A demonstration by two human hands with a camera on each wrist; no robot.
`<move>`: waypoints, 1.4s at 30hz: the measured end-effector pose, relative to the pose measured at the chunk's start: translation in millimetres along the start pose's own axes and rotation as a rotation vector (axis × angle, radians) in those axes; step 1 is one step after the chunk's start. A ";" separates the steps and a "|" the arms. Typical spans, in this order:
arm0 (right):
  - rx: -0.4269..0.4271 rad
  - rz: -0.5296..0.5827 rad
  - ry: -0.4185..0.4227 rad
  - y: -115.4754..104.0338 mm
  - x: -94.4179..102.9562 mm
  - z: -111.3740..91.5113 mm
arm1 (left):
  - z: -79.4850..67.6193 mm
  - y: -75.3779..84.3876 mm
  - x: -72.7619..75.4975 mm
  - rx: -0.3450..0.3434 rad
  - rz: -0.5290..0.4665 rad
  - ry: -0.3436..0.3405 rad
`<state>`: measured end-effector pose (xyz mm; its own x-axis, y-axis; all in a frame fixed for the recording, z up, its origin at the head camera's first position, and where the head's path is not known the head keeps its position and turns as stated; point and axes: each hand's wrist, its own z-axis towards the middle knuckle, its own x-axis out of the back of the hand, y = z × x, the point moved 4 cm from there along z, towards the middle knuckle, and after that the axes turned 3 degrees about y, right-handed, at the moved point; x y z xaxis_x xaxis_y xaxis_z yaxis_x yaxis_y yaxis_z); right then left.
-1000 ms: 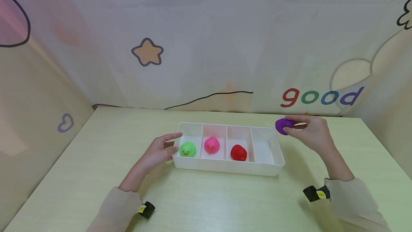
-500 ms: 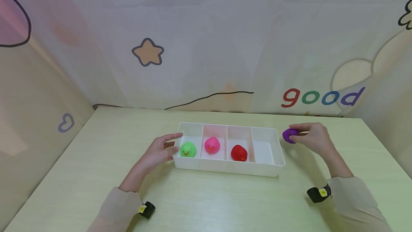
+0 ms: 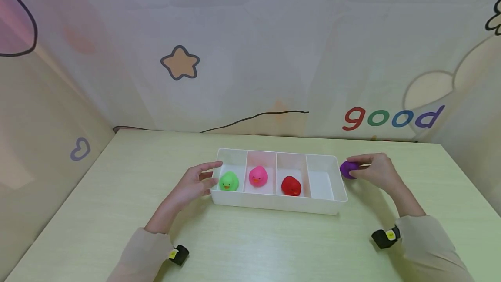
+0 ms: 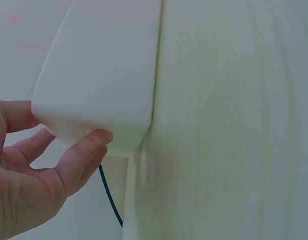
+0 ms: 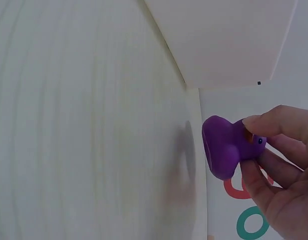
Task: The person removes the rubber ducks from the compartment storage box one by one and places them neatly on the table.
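My right hand [image 3: 377,171] pinches a purple rubber duck [image 3: 348,169] between thumb and fingers, just beyond the right end of a white divided tray [image 3: 274,201]. The right wrist view shows the duck [image 5: 223,147] held by its head, with an eye and part of the orange beak visible. At the tray's left end, my left hand [image 3: 197,180] rests spread fingers against the end wall and rim. In the left wrist view those fingers [image 4: 86,147] touch the end wall. A green duck [image 3: 228,181], a pink duck [image 3: 258,176] and a red duck [image 3: 291,186] each sit in their own compartment, from left to right.
The tray's rightmost compartment [image 3: 320,182] is bare. Pale wood-grain tabletop [image 3: 250,247] surrounds the tray. A printed cloth backdrop [image 3: 250,55] stands behind and at both sides, with the coloured word "good" [image 3: 393,117] at back right.
My right hand, with the purple duck, has come lower and nearer, swinging right and then slightly back left beside the tray. My left hand, the tray and the other ducks have stayed put.
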<state>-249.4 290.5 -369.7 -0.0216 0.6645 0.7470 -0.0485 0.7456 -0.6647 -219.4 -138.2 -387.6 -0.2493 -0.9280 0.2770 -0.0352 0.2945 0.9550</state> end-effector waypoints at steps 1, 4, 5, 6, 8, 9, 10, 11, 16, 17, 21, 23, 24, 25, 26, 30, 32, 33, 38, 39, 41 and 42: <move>0.000 -0.001 -0.004 0.6 -0.4 0.0 | -0.2 0.3 0.2 -0.002 -0.001 -0.002; -0.002 0.001 -0.019 2.5 -1.9 0.3 | -0.3 0.3 0.4 -0.004 0.000 0.000; -0.003 0.002 -0.024 3.1 -2.6 0.4 | -0.3 0.2 0.4 -0.005 0.000 0.000; -0.001 0.003 -0.027 3.6 -3.3 0.5 | -0.4 0.2 0.3 -0.003 -0.001 0.001; -0.001 0.002 -0.031 4.6 -4.5 0.4 | -0.2 -0.2 0.2 -0.004 -0.003 0.000; -0.001 0.002 -0.032 4.8 -5.0 0.3 | -0.2 -0.2 0.2 -0.004 -0.005 -0.002; -0.003 0.002 -0.034 5.1 -5.5 0.2 | -0.3 -0.3 0.3 -0.003 -0.007 -0.002; -0.005 0.003 -0.034 5.2 -5.9 0.1 | -0.3 -0.2 0.3 -0.003 -0.007 -0.004; -0.005 0.002 -0.040 6.3 -6.4 -0.8 | -0.5 -0.2 0.5 -0.003 -0.007 -0.002; -0.002 0.001 -0.041 6.5 -6.3 -1.0 | -0.5 -0.3 0.5 -0.002 -0.006 -0.002; 0.003 -0.001 -0.047 7.8 -6.0 -2.1 | -0.3 -1.0 0.7 0.000 -0.005 -0.002; 0.003 0.004 -0.051 8.5 -6.0 -2.5 | -0.4 -1.2 0.7 -0.001 -0.007 -0.004; 0.002 0.007 -0.053 8.8 -6.0 -2.7 | -0.5 -1.3 0.7 -0.001 -0.009 -0.005; 0.003 0.012 -0.053 9.0 -6.1 -2.8 | -0.5 -1.3 0.6 -0.003 -0.010 -0.005; 0.003 0.013 -0.053 9.2 -6.1 -2.8 | -0.6 -1.3 0.6 -0.004 -0.010 -0.006; 0.005 0.013 -0.058 9.5 -6.1 -2.6 | -0.6 -2.0 0.8 -0.003 -0.011 -0.004; 0.005 0.013 -0.059 9.4 -5.4 -3.2 | -0.2 -2.4 0.7 0.001 -0.011 -0.004; 0.004 0.015 -0.058 9.1 -4.7 -3.9 | 0.1 -2.7 0.6 0.003 -0.010 -0.004; 0.016 0.053 -0.037 4.0 -0.3 -8.9 | 1.1 -3.2 0.6 0.005 -0.008 -0.001; 0.016 0.065 -0.033 2.2 0.4 -10.1 | 1.1 -3.2 0.7 0.006 -0.009 0.000; 0.018 0.088 -0.027 -2.3 1.4 -12.5 | 1.0 -3.1 1.0 0.006 -0.009 0.001; 0.018 0.101 -0.025 -5.0 1.6 -13.8 | 0.8 -3.0 1.1 0.006 -0.010 0.000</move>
<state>-235.4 288.4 -365.4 -0.0523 0.7349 0.6761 -0.0627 0.6733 -0.7367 -220.3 -139.9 -390.3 -0.2486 -0.9309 0.2677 -0.0437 0.2869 0.9570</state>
